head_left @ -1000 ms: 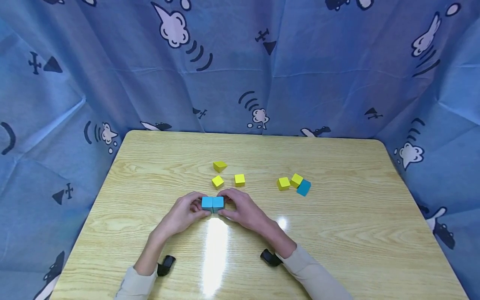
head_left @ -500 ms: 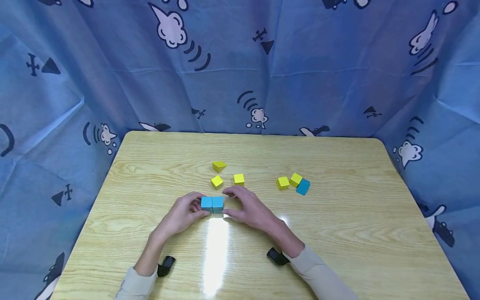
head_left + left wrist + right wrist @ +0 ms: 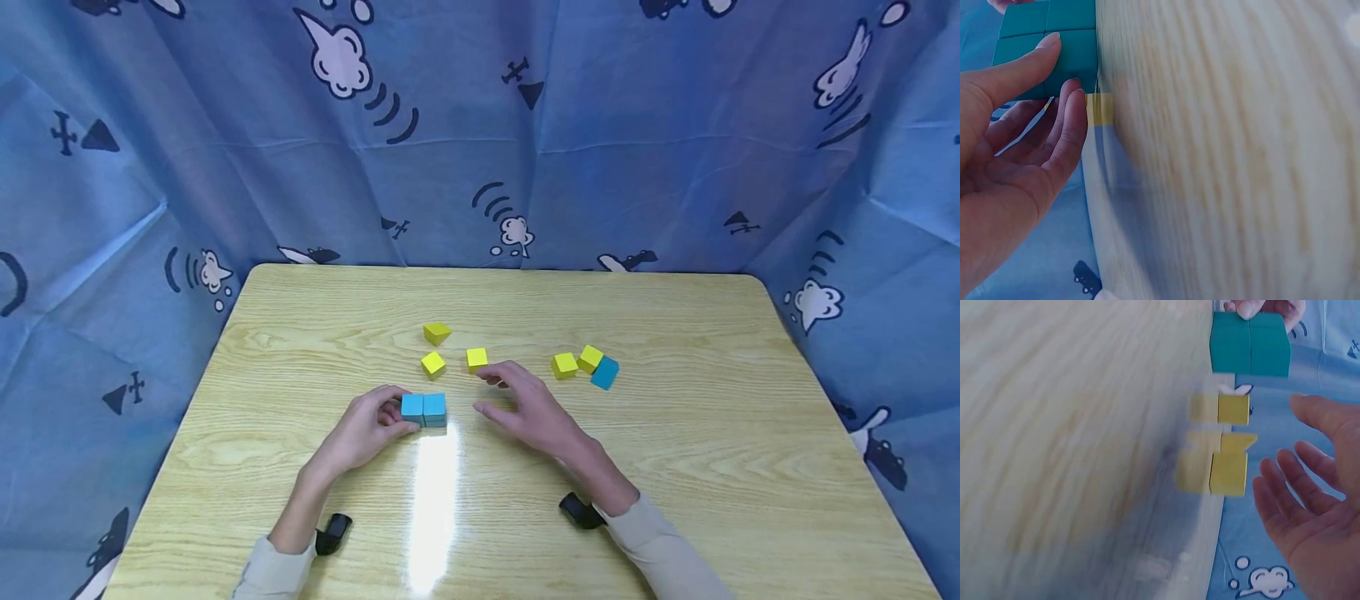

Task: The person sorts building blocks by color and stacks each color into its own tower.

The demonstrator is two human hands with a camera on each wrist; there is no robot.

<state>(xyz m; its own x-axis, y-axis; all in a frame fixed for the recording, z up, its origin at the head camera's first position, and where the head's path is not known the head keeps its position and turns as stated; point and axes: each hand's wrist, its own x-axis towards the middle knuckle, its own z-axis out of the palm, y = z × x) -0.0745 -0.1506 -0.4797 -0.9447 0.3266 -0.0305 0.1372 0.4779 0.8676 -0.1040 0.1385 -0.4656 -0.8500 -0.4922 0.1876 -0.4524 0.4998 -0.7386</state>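
Note:
Several blue cubes (image 3: 423,408) stand together as a small block, two wide and two high, as the left wrist view (image 3: 1072,53) shows. My left hand (image 3: 365,429) grips the left end of this block, thumb on the near side and fingers behind. My right hand (image 3: 536,414) is away from the block, holding nothing, its thumb and fingers spread apart. In the head view its fingertips lie just in front of a yellow cube (image 3: 476,359). Left of that cube are another yellow cube (image 3: 432,365) and a yellow wedge-shaped block (image 3: 437,333).
To the right lie two yellow cubes (image 3: 565,365) and a flat-looking blue block (image 3: 605,373), close together. The wooden table (image 3: 712,433) reflects a bright light near the front. A patterned blue cloth (image 3: 450,125) hangs behind and at both sides.
My right hand has let go of the right end of the blue block and moved right, its fingers opening. The left hand has kept its grip; the cubes have stayed in place.

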